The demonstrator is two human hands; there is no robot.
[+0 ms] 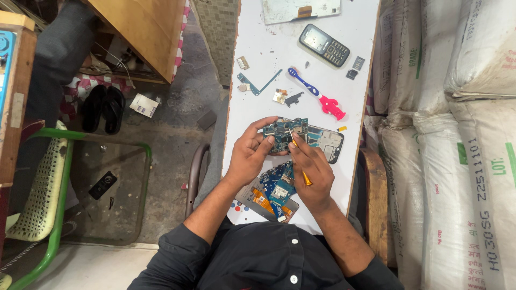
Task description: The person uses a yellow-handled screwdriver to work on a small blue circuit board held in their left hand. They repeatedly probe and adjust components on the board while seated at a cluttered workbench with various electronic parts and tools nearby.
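My left hand (250, 153) grips a teal phone circuit board (285, 130) by its near edge, just above the white table (322, 102). My right hand (312, 171) holds a thin orange-handled tool (305, 177); its tip touches the board's middle. Beyond the board lies an opened phone frame (328, 142). Another opened phone with a blue board and orange ribbons (271, 196) rests under my wrists.
Farther along the table lie a blue and pink toothbrush (317, 94), a dark keypad phone (324, 45), a small teal board strip (258, 83), several tiny parts and a display panel (301, 9). White sacks (446, 134) line the right. A green chair (54, 177) and black sandals (103, 107) are left.
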